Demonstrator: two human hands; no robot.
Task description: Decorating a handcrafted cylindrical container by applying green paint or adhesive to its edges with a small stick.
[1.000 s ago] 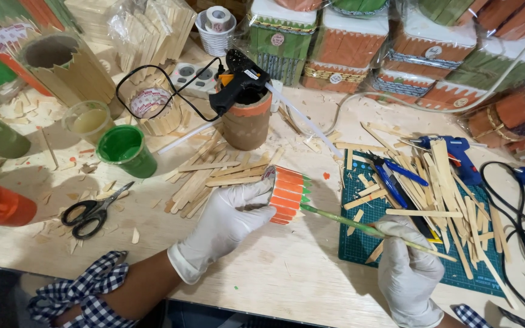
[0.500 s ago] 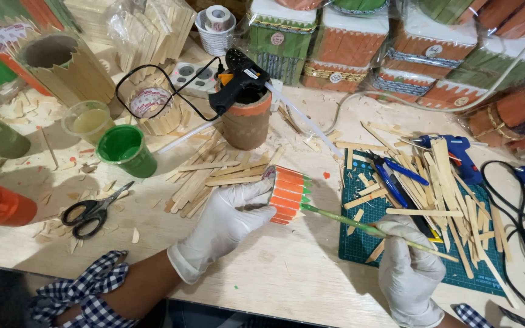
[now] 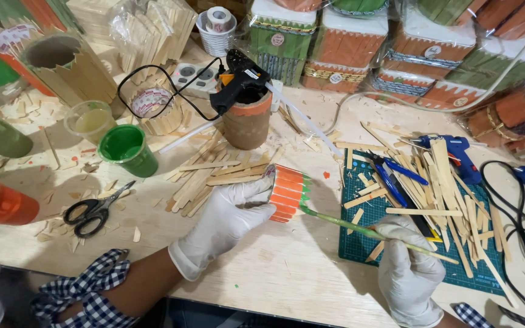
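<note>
My left hand [image 3: 226, 220], in a white glove, grips a small cylinder clad in orange-painted wooden sticks [image 3: 288, 192], held on its side just above the table. My right hand [image 3: 407, 267], also gloved, holds a thin green-handled paintbrush [image 3: 360, 229]. The brush tip touches the cylinder's lower right edge, where there is a patch of green paint. Loose plain wooden sticks [image 3: 214, 173] lie just behind the left hand.
A green cup of paint [image 3: 127, 149], a cup of pale liquid [image 3: 91, 121] and black scissors [image 3: 95, 209] sit to the left. A black glue gun [image 3: 242, 85] rests on a cardboard tube. A green cutting mat [image 3: 372, 212] holds sticks, blue pliers [image 3: 390, 173] and a blue glue gun [image 3: 457, 155].
</note>
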